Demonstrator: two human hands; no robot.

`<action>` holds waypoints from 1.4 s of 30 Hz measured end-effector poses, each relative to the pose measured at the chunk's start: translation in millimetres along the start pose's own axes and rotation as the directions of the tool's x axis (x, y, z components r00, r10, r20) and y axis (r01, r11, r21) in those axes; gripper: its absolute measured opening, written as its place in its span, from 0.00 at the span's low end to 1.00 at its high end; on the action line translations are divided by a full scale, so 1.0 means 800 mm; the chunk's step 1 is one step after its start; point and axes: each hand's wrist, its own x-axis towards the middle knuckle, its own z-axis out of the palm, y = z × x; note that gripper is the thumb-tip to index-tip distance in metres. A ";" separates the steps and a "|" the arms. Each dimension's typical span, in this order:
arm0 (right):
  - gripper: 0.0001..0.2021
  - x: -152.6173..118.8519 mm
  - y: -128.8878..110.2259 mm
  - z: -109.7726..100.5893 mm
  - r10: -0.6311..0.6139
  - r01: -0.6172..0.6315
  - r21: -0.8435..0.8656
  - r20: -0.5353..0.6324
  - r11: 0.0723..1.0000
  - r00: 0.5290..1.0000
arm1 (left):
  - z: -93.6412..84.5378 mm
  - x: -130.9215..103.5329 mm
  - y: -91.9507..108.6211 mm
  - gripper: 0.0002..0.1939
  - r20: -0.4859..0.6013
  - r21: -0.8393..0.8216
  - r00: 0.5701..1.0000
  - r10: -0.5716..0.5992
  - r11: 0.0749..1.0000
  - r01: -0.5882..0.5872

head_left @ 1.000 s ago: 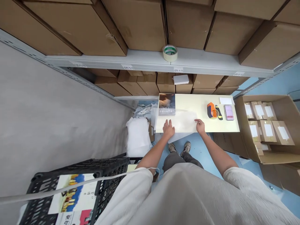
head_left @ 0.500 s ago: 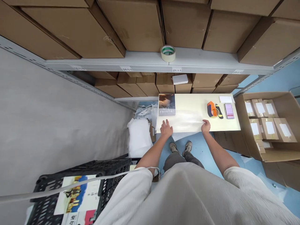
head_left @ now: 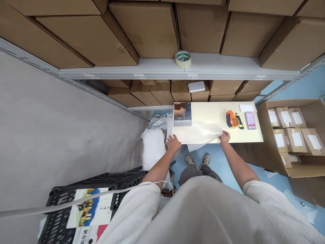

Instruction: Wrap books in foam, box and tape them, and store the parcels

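Observation:
A thin translucent wrapping sheet [head_left: 200, 131] lies over the front of the pale yellow table [head_left: 208, 110], and part of it hangs past the front edge. My right hand [head_left: 224, 137] pinches the sheet's right end at that edge. At the table's front left corner, my left hand [head_left: 173, 142] rests with its fingers spread. A dark-covered book [head_left: 182, 114] lies at the back left, its lower part under the sheet. Towards the right are an orange tape dispenser [head_left: 230, 118], a black and yellow tool [head_left: 239, 121], a purple printed item [head_left: 250, 120] and a white paper [head_left: 246, 108].
Cardboard boxes [head_left: 157, 30] fill the shelf [head_left: 218, 66] ahead, with a tape roll [head_left: 183, 59] on its edge. An open carton [head_left: 276, 162] of small labelled boxes stands right. White sheets [head_left: 153, 149] are piled left, near a black crate [head_left: 58, 203] holding books.
My left hand has moved left and slightly down to the table's corner. The sheet's right end is more gathered at my right hand. The view has shifted slightly.

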 end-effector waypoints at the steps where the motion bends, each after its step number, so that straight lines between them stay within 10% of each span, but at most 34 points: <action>1: 0.17 0.000 -0.001 0.001 0.078 -0.078 0.022 -0.026 0.997 0.997 | 0.000 -0.003 0.004 0.44 -0.042 0.007 0.998 0.054 0.999 -0.054; 5: 0.13 -0.007 -0.006 -0.004 0.135 -0.133 -0.173 -0.001 0.976 0.991 | 0.007 -0.017 0.044 0.35 -0.056 -0.019 0.943 0.329 0.944 -0.331; 11: 0.16 -0.020 -0.028 -0.002 -0.083 0.098 -0.620 0.053 0.778 0.995 | 0.024 -0.025 0.089 0.37 0.008 -0.013 0.916 0.402 0.916 -0.402; 19: 0.31 0.024 -0.039 0.047 -0.152 0.437 -0.552 0.486 0.710 0.861 | 0.031 -0.018 0.078 0.39 0.015 -0.061 0.932 0.363 0.931 -0.361; 36: 0.32 0.027 -0.030 0.075 -0.086 0.315 -0.667 0.352 0.675 0.932 | 0.038 -0.015 0.062 0.40 0.041 -0.003 0.938 0.343 0.939 -0.343; 42: 0.13 0.014 -0.038 0.076 -0.087 0.366 -0.708 0.398 0.604 0.913 | 0.042 -0.012 0.063 0.43 0.058 -0.026 0.939 0.340 0.941 -0.339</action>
